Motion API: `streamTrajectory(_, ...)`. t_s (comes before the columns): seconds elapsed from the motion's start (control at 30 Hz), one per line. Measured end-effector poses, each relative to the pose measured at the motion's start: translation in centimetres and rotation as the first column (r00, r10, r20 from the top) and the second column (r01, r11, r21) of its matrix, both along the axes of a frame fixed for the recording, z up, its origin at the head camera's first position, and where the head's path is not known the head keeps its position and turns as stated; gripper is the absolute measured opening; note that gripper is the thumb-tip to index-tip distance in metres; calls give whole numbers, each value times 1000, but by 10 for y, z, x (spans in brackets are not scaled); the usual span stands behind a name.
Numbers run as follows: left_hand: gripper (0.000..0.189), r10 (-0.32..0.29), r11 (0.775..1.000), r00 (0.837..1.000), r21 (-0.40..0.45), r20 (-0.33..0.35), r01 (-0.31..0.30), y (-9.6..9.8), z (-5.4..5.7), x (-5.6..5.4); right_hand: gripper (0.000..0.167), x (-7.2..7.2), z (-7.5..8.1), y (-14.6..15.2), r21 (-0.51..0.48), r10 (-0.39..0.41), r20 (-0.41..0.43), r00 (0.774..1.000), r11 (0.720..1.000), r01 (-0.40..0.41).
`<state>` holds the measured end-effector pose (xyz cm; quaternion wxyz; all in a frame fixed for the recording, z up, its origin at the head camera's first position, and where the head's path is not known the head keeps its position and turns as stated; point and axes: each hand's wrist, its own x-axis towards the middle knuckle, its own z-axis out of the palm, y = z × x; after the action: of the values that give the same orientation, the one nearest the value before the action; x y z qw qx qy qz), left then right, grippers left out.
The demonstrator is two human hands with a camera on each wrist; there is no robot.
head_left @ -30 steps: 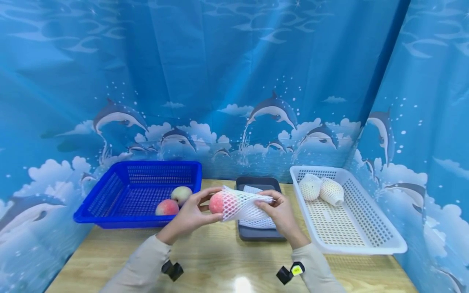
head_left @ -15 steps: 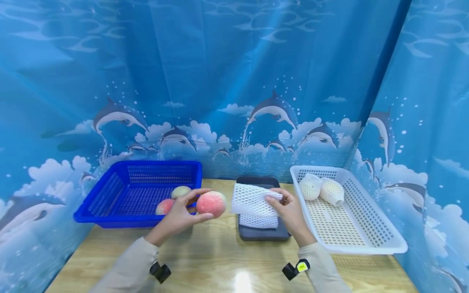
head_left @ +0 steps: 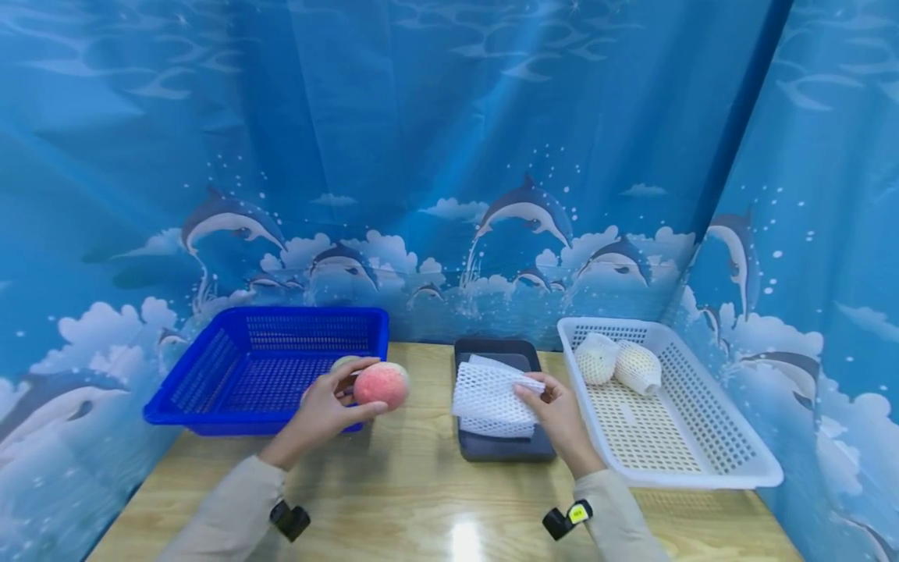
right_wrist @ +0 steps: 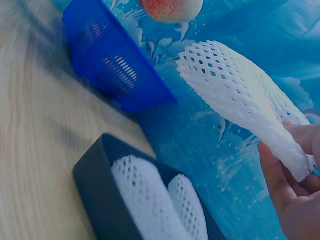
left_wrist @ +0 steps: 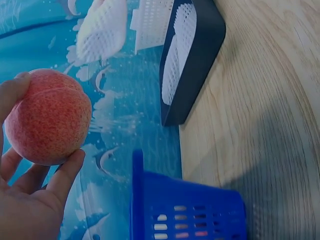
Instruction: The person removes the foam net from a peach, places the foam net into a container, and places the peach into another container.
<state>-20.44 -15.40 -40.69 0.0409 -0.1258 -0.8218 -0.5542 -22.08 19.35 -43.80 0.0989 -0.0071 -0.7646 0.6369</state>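
Dolphin-print curtain (head_left: 449, 156) behind, pale wooden table (head_left: 421, 492) below. Left hand (head_left: 316, 414): thumb and fingers grip a reddish peach (head_left: 381, 385), held up near the right end of the blue basket (head_left: 235, 427). Right hand (head_left: 562, 417): thumb and fingers pinch one end of a white foam net (head_left: 485, 390), its far end pointing left, above the dark tray (head_left: 506, 449). More nets (right_wrist: 142, 192) lie in the tray, largely covered in the head view, cut off below in the right wrist view; count uncertain. Blue basket: pale green fruit (head_left: 345, 362) mostly hidden by the left hand, a red sliver beside it. White basket (head_left: 702, 478), right: two net-wrapped bundles (head_left: 637, 368) side by side, contents hard to make out.
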Motion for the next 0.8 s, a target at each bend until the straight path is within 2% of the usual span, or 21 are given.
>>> streamTrajectory(0.1,67,2,1000,1000,21,-20,-2,-7,-3,-3,30,-1,-9,4,11,2,-33,999,1000,-2)
streamTrajectory(0.2,67,4,999,1000,52,-30,-3,-14,-5,-5,29,-2,-16,8,36,7,-33,999,999,-5)
streamTrajectory(0.27,67,20,999,999,36,-34,-19,-18,-6,-7,29,-2,-21,11,50,27,-21,999,998,-26)
streamTrajectory(0.4,69,48,999,998,-12,-33,-48,-28,-4,-10,29,1,-20,12,82,64,20,998,994,-65)
streamTrajectory(0.5,70,44,999,999,-13,-24,-44,-36,-3,-13,26,1,-21,12,105,64,41,997,992,-68)
streamTrajectory(0.67,72,48,998,999,-44,-10,-48,-50,-4,-18,25,-10,-41,18,160,39,56,998,986,-48)
streamTrajectory(0.8,73,72,991,997,-109,-14,-74,-61,-4,-20,25,-12,-49,20,188,54,33,998,980,-60)
